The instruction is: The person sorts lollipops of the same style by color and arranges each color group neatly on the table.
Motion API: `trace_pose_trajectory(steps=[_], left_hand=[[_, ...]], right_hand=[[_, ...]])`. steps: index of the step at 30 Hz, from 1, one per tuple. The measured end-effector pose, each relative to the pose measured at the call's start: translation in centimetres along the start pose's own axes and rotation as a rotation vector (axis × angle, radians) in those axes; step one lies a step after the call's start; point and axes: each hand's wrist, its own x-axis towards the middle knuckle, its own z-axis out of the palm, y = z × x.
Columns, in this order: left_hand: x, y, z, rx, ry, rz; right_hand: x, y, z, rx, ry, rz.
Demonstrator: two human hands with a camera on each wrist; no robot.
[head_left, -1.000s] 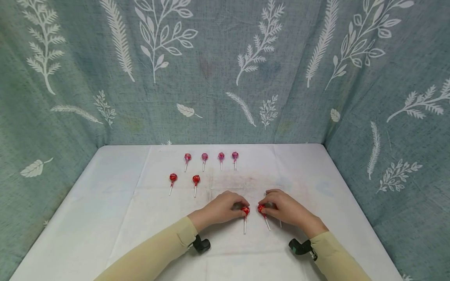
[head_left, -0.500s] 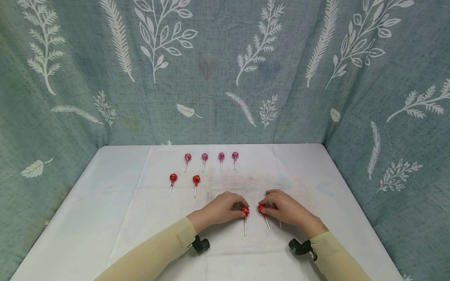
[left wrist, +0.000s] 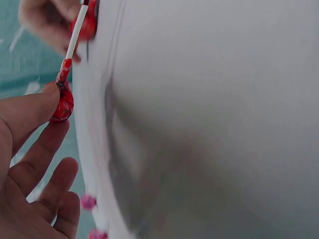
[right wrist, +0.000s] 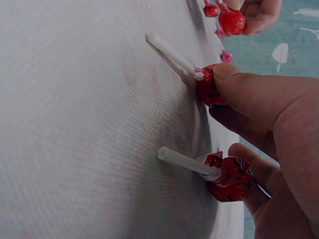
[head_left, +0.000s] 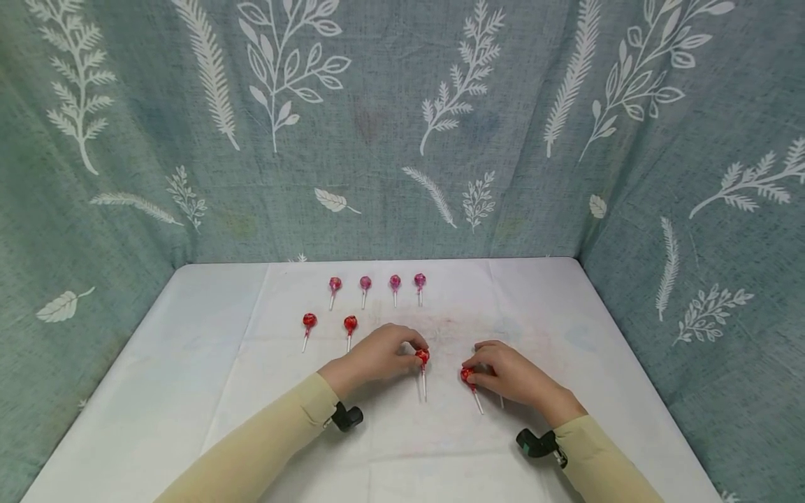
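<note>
My left hand (head_left: 377,356) pinches a red-wrapped lollipop (head_left: 423,357) by its candy head between thumb and index finger. In the left wrist view this lollipop (left wrist: 63,105) is held off the cloth, its white stick pointing away from the palm. Farther right, my right hand (head_left: 516,376) has thumb and index finger on the head of another red lollipop (head_left: 466,375), whose stick slants over the cloth. The right wrist view shows a third red lollipop (right wrist: 230,181) beside the other fingers of that hand; in the head view the hand hides all but its stick.
Two red lollipops (head_left: 309,320) lie on the white tablecloth (head_left: 189,391), left of centre. Behind them is a row of several pink lollipops (head_left: 365,282). A green leaf-patterned curtain (head_left: 377,126) borders the table's back and sides.
My left hand has moved left and away from me with its red lollipop, opening a wider gap to the right hand. The right hand has stayed in place.
</note>
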Motion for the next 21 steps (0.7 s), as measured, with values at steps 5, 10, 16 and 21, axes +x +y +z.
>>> trace_pose_trajectory(steps=[5,10,16,21], left_hand=[[0.2,-1.8,-2.2,0.075,0.024,-0.038],[0.8,-3.6,-4.2,0.146,0.021,-0.083],[1.3,-4.6,-5.9,0.197,-0.003,-0.109],[1.8,-5.5,-6.7,0.254,-0.007,-0.069]], right_hand=[[-0.1,-0.1,-0.1,0.002,-0.007,0.015],[-0.1,-0.1,-0.1,-0.006,-0.005,0.008],[-0.1,-0.1,-0.1,0.0,-0.008,0.024],[-0.1,-0.2,0.0,-0.002,-0.007,0.033]])
